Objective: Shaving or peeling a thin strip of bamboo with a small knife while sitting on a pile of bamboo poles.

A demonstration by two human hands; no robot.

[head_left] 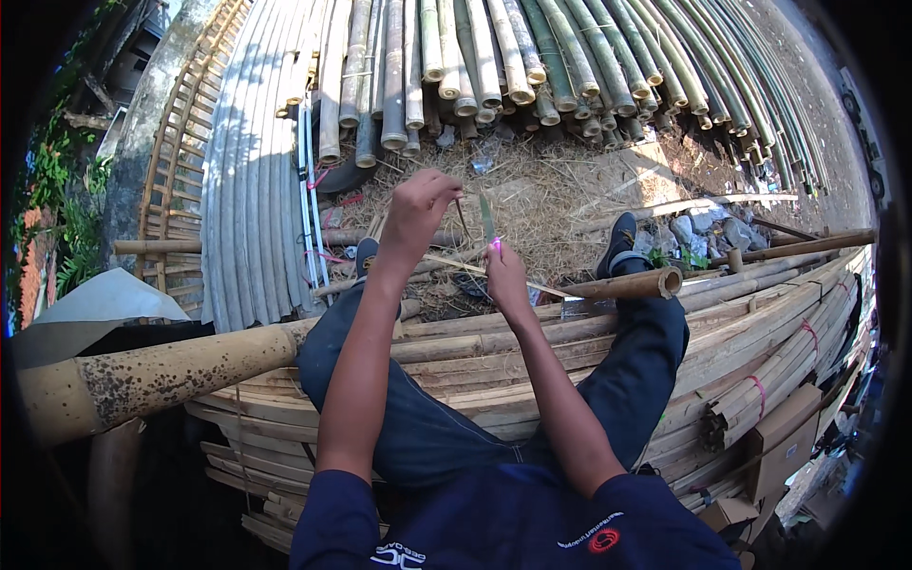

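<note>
My left hand (416, 214) is raised in front of me, its fingers pinched on a thin brown strip (463, 218) that looks like bamboo and hangs down. To its right, and a little nearer to me, my right hand (506, 277) grips a knife (487, 218) by its pink handle. The blade points up and away from me, close beside the strip; whether they touch I cannot tell. Below both hands a pale split bamboo strip (513, 278) runs slantwise, passing behind the right hand. My legs are spread, with stacked split bamboo under them.
Cut bamboo poles (513, 57) are piled ahead, ends toward me. Straw (541, 180) litters the ground between. A thick spotted pole (171, 375) lies at left, and another pole's end (665, 282) is by my right leg. Bamboo ladders (171, 142), corrugated sheets (249, 190) and rocks (712, 233) flank the spot.
</note>
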